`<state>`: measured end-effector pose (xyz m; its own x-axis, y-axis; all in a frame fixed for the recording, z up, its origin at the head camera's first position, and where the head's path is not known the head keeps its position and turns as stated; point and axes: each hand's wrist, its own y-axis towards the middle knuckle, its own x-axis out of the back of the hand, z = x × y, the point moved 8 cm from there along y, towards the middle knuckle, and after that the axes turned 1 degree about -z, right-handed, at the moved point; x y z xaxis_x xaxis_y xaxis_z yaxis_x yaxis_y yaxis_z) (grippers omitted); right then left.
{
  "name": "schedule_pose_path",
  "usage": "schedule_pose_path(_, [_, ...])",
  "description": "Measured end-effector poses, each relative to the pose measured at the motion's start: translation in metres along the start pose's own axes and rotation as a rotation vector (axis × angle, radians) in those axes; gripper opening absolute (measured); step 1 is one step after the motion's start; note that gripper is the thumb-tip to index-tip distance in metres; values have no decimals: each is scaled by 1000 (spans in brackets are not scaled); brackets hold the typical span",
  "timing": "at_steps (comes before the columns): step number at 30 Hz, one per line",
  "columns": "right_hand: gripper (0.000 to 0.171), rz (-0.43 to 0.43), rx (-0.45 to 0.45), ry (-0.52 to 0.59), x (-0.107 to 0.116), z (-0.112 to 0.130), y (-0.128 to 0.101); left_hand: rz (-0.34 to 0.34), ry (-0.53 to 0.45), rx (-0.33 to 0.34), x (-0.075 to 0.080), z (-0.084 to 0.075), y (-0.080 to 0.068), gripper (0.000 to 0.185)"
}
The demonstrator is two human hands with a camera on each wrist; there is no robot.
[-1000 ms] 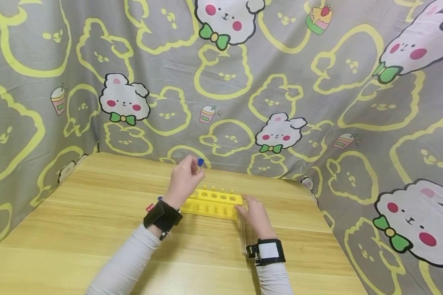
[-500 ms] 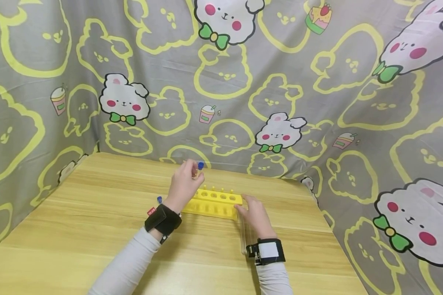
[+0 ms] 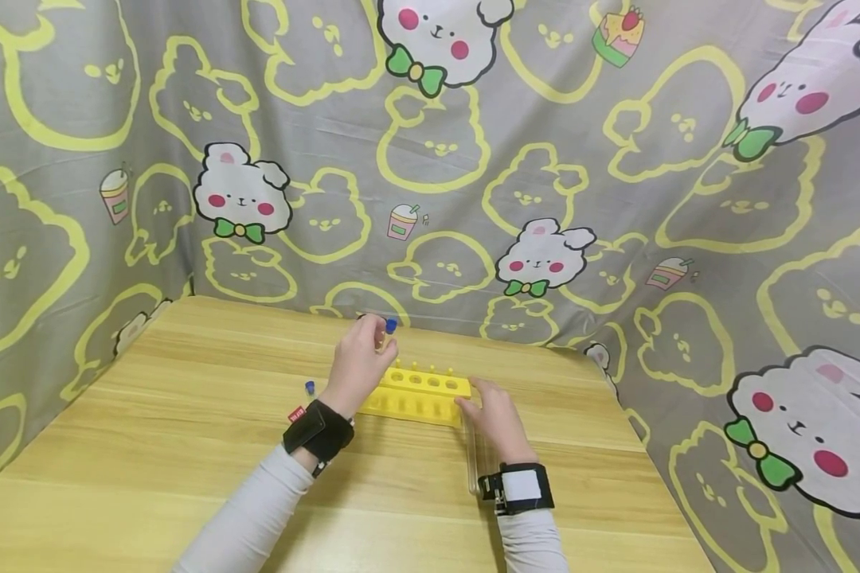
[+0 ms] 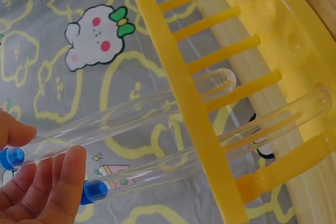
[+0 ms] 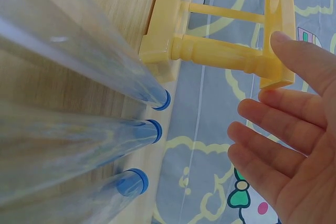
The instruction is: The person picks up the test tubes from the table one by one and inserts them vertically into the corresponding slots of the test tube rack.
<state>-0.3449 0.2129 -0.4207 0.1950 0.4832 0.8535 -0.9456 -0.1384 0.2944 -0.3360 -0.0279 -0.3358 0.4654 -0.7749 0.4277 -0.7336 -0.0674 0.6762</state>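
Two hands, two jobs: the left hand [image 3: 356, 362] pinched a clear tube [image 4: 110, 123] while the right hand [image 3: 498, 418] gripped the yellow rack [image 3: 416, 407]!
Those left fingers sat right by the blue cap [image 4: 12, 157], presumably leaving the tube free to slide; its rounded end was through the rack's top plate, short of the base. Right thumb above, forefinger below, other fingers loosely spread: likely steadying the right end. A second tube [image 4: 157, 173] stood in the left end, while three more capped tubes [image 5: 79, 148] lay near right on the counter [image 3: 115, 477], perhaps kept within reach.
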Motion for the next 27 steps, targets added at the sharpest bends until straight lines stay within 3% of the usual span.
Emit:
schedule_pose_path(7, [51, 3, -6, -9, -1, -1, 1, 21, 49, 13, -4, 4, -2, 21])
schedule_pose_path(17, [50, 3, -9, -12, -1, -1, 1, 36, 149, -33, -10, 4, -4, 23])
schedule_pose_path(27, [50, 6, -9, -17, -1, 1, 1, 67, 184, -11, -15, 11, -13, 23])
